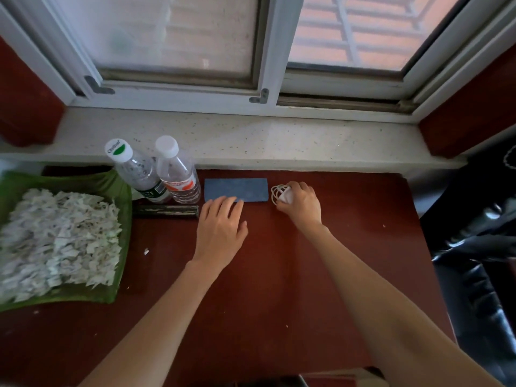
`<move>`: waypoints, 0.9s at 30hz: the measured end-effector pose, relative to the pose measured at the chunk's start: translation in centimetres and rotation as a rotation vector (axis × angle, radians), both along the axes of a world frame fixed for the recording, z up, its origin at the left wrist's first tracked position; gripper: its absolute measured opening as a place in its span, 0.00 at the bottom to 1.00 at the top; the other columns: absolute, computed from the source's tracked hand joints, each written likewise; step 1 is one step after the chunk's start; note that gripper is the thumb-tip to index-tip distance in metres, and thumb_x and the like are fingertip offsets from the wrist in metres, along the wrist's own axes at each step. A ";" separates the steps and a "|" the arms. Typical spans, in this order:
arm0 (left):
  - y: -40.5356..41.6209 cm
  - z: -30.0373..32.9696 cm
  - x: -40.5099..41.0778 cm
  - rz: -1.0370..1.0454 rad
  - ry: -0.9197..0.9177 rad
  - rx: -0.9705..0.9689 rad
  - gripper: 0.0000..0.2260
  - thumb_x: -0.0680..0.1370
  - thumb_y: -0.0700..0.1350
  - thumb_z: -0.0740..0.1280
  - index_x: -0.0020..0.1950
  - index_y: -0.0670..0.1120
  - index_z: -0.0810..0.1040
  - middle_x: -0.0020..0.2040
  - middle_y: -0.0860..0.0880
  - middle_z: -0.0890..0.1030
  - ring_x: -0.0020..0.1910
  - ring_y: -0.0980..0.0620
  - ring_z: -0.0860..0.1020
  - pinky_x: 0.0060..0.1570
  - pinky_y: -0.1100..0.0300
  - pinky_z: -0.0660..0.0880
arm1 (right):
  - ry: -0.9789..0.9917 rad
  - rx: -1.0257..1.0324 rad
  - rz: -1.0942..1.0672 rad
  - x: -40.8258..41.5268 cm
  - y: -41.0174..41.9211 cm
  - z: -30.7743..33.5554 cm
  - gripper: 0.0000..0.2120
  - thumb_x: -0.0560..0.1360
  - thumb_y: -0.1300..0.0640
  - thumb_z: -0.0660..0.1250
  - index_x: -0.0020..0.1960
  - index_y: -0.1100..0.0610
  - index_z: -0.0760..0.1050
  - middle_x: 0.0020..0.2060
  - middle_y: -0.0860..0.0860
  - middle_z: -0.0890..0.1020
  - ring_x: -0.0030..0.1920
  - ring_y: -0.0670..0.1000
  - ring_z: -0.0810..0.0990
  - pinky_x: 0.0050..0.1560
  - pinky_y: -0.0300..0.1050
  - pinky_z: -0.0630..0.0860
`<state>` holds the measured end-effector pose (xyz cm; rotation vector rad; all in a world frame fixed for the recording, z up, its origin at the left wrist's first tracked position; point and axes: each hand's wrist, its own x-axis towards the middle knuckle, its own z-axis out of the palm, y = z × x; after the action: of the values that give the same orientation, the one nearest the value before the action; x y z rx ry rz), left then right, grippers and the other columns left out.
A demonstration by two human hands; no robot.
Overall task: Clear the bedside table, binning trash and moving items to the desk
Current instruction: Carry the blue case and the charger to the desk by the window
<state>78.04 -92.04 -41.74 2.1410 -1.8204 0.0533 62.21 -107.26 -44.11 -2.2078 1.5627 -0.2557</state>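
Hands are both down on the dark red tabletop by the window. The right hand is clenched around a white charger with its coiled cable; loops of cable poke out on the thumb side of the fist. The left hand lies flat and loose, gripping nothing, its fingertips resting on the near edge of a blue rectangular case, which sits just beside the closed fist.

Beyond the flat hand, on its outer side, two clear plastic bottles stand touching each other, with a dark slim box lying just in front of them. Further out that way a green tray holds a heap of shredded white paper, and a few stray scraps dot the wood.

Whether this surface is the bedside table or the desk I cannot tell. If it is the desk, the case and charger look to be arriving; if the bedside table, almost everything is left to clear.
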 end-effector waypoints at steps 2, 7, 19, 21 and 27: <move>0.5 0.0 0.1 0.021 0.009 0.000 0.18 0.74 0.47 0.65 0.62 0.42 0.75 0.59 0.44 0.78 0.61 0.45 0.74 0.63 0.47 0.70 | 0.019 0.013 -0.005 0.5 -0.7 -0.3 0.25 0.66 0.53 0.73 0.59 0.60 0.74 0.52 0.58 0.78 0.54 0.59 0.75 0.45 0.49 0.72; 1.3 0.0 0.3 0.056 0.027 0.012 0.18 0.75 0.47 0.65 0.63 0.42 0.74 0.60 0.44 0.77 0.62 0.44 0.74 0.65 0.46 0.69 | 0.040 0.022 -0.017 1.0 -1.4 -0.7 0.24 0.66 0.52 0.73 0.60 0.59 0.74 0.53 0.57 0.77 0.55 0.58 0.74 0.46 0.50 0.73; 0.4 1.2 0.8 -0.001 0.014 -0.009 0.17 0.74 0.47 0.66 0.60 0.42 0.76 0.57 0.44 0.79 0.58 0.44 0.75 0.59 0.46 0.71 | 0.072 -0.009 -0.012 -2.6 1.7 2.5 0.28 0.76 0.45 0.64 0.70 0.59 0.66 0.65 0.57 0.73 0.66 0.58 0.68 0.62 0.54 0.70; -0.2 1.4 -0.6 -0.039 0.053 -0.002 0.17 0.73 0.47 0.68 0.59 0.41 0.77 0.56 0.43 0.79 0.57 0.43 0.76 0.59 0.46 0.72 | 0.070 -0.072 -0.032 -4.4 3.9 3.4 0.26 0.77 0.46 0.63 0.70 0.59 0.67 0.65 0.56 0.73 0.67 0.57 0.68 0.64 0.53 0.69; -1.3 1.4 -7.4 -0.264 0.119 0.056 0.18 0.71 0.47 0.70 0.59 0.42 0.78 0.55 0.44 0.80 0.56 0.44 0.77 0.57 0.46 0.73 | 0.059 -0.197 -0.255 -11.3 11.1 5.1 0.22 0.78 0.47 0.61 0.66 0.60 0.72 0.62 0.56 0.76 0.66 0.56 0.71 0.63 0.54 0.72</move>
<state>70.67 -93.29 -40.39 1.8766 -2.0355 -0.1853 50.88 -96.11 -38.97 -2.1732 1.9269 -0.4413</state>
